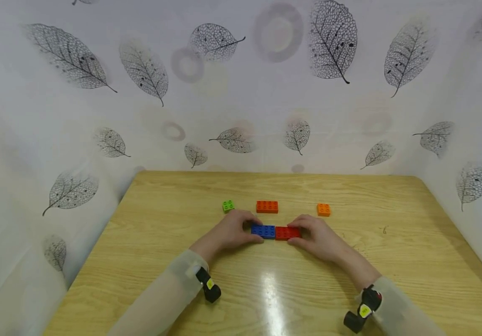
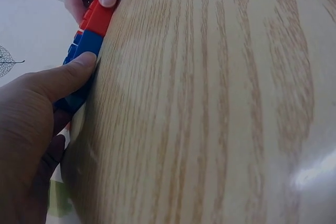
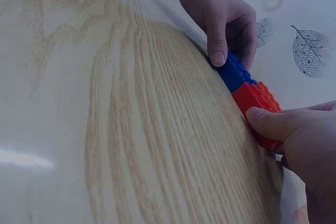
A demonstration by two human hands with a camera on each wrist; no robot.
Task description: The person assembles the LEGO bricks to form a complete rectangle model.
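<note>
Near the middle of the table, a blue toy building brick (image 1: 264,231) lies end to end with a red toy building brick (image 1: 286,233), both studs up. My left hand (image 1: 236,229) pinches the blue brick at its left end, thumb on the near side and fingers on the far side. On the other side, my right hand (image 1: 317,237) grips the red brick's right end in the same way. Both wrist views show the blue brick (image 2: 89,43) and the red brick (image 3: 254,100) with their ends meeting. The fingers behind the bricks are partly hidden.
Behind the hands lie a small green brick (image 1: 228,206), an orange-red brick (image 1: 267,206) and a small orange brick (image 1: 323,209). A leaf-patterned cloth (image 1: 241,102) hangs behind the wooden table (image 1: 308,289) and along its sides.
</note>
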